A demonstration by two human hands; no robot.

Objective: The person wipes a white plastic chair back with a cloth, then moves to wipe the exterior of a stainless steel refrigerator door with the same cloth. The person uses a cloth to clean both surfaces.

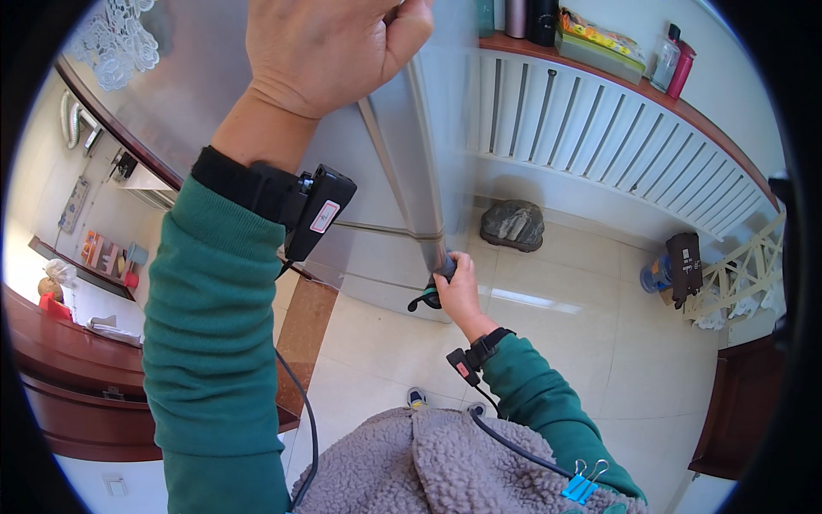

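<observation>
My left hand (327,54) is raised at the top of the view, in front of the grey refrigerator (372,173). Its fingers are curled, and the picture's upper edge cuts them off, so what lies inside them is hidden. Lower down, my right hand (461,292) is closed around a dark bottle-like object (429,297) with a black loop and a teal band. That object is beside the lower part of the refrigerator's vertical door edge. A small black device (321,212) is strapped to my left wrist, and a similar device (463,366) to my right.
A dark stone (512,225) sits on the tiled floor by the white slatted radiator cover (578,122). Bottles and a tissue box (600,51) stand on its ledge. At right are a blue water jug (655,275) and a cream rack (738,270); a dark-red wooden counter (77,372) is at left.
</observation>
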